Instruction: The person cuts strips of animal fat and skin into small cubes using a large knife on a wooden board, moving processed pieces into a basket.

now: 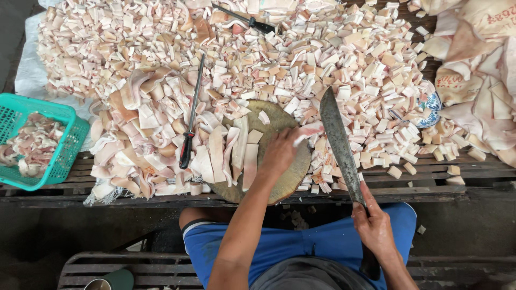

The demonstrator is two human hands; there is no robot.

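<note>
Sitting at a slatted wooden bench (473, 180) heaped with pale pink-and-cream pork skin, a person in blue shorts (301, 244) works over a round wooden chopping block (285, 180) — seen from a camera worn on the head, looking straight down.

At far left a teal plastic basket (64, 156) holds a loose pile of trimmings, its rim resting on the bench edge. Just right of it lies a mound of long uncut strips (140, 145), and across that mound a sharpening steel (191, 115) with a red-and-black handle points toward the person. Several strips (236, 153) lie side by side on the left half of the block.

The left hand (279, 153) rests palm down on the block, fingers curled and pressing on the end of a pink strip (309, 130) that reaches off the block's upper right edge. Just beside that strip, a long, dark, worn cleaver blade (337, 139) lies angled away from the person, its tip up among the cut pieces. The right hand (373, 225) is wrapped fully closed around the cleaver's handle, down near the right knee.

Beyond the block, small cut squares (322, 59) cover most of the bench, with a second knife (247, 20) with a black handle lying on top near the far edge. A blue-and-white patterned bowl (430, 110) is half buried at right — past it, large whole sheets of skin (484, 80) are stacked at the frame's edge.
</note>
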